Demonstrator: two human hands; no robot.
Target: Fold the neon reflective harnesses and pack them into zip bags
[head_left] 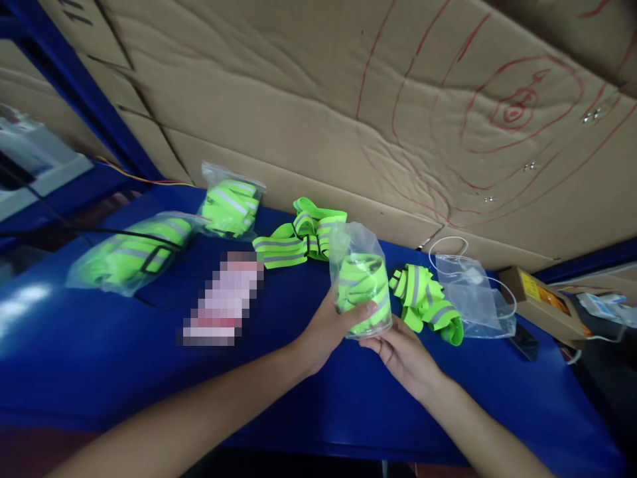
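A clear plastic bag (365, 285) holds a rolled neon-green strap with grey reflective stripes. My left hand (326, 328) is wrapped round its left side, the thumb across the front. Beneath its lower right edge, the fingers of my right hand (398, 352) press against the bag's bottom. Behind and left of the bag lies a loose green strap (281, 247) with a dark buckle. Another loose strap (423, 299) is bunched to the right. Two more bagged straps rest at the left, one bag (231, 206) near the cardboard and one (132, 255) closer to me.
The blue table (279, 398) carries a blurred-out pink item (223, 299), an empty clear bag (472, 299) with a white cable, a dark phone-like object (524, 342) and a small box (545, 305). A cardboard wall (298, 99) stands behind.
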